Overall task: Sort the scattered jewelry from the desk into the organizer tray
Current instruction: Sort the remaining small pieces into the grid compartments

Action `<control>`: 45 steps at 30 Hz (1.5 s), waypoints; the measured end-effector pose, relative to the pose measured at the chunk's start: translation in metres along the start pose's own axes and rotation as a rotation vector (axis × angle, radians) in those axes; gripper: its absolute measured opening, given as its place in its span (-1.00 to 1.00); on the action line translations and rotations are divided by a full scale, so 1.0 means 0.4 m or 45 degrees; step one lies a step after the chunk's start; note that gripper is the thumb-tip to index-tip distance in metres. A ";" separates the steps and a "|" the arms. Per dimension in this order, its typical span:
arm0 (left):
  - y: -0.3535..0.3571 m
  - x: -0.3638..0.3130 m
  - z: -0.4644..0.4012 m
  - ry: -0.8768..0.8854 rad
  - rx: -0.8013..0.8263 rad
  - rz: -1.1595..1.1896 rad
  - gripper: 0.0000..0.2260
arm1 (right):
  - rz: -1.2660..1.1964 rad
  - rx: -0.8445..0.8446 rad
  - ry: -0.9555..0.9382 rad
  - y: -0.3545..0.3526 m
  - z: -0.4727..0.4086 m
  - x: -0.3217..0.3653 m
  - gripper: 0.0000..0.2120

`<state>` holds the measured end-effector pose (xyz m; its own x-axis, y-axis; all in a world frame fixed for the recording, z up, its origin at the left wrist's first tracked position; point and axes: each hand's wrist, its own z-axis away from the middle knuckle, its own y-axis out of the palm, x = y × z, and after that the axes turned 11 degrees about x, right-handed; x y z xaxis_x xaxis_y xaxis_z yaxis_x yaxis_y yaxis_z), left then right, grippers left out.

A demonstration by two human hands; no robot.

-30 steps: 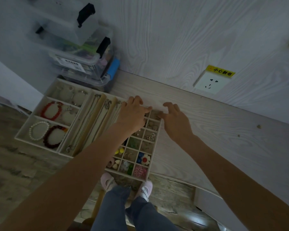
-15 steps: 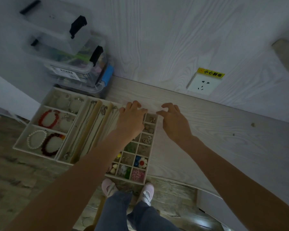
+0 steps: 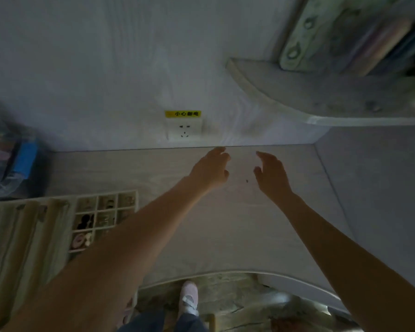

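The cream organizer tray lies at the left of the desk, its small square compartments holding earrings and charms; my left forearm covers part of it. Both hands hover over the bare desk near the back wall, well right of the tray. My left hand has its fingers spread and holds nothing. My right hand is also open and empty, a hand's width to the right. A tiny dark speck lies on the desk between them; the blur hides what it is.
A wall socket with a yellow label sits just behind my hands. Clear storage boxes with a blue clip stand at far left. A shelf with books juts out at upper right. The desk's curved front edge is below.
Both hands left the tray's small compartments and moved right, out over the bare desk toward the wall. My view swung right, so the tray slid to the left edge.
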<state>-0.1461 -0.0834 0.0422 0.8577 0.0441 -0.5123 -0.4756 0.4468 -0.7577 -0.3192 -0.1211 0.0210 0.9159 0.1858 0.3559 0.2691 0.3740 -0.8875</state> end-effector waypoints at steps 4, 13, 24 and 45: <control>0.049 -0.092 -0.139 0.111 0.203 -0.113 -0.44 | -0.080 0.080 0.165 0.006 -0.029 -0.127 -0.48; 0.111 -0.155 -0.297 0.117 0.015 0.068 -0.61 | -0.359 -0.068 0.121 0.041 -0.120 -0.187 -0.60; 0.147 -0.155 -0.207 0.134 -0.069 0.403 -0.79 | -0.280 -0.107 0.201 0.083 -0.060 -0.129 -0.77; -0.018 0.151 0.296 -0.121 -0.346 0.596 -0.96 | -1.232 0.428 -0.239 0.070 0.176 0.324 -0.89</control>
<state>-0.0678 0.0220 0.0646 0.5504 0.2689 -0.7905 -0.8331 0.1137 -0.5414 -0.2141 -0.0227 0.0628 0.2842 -0.2004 0.9376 0.7406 0.6669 -0.0819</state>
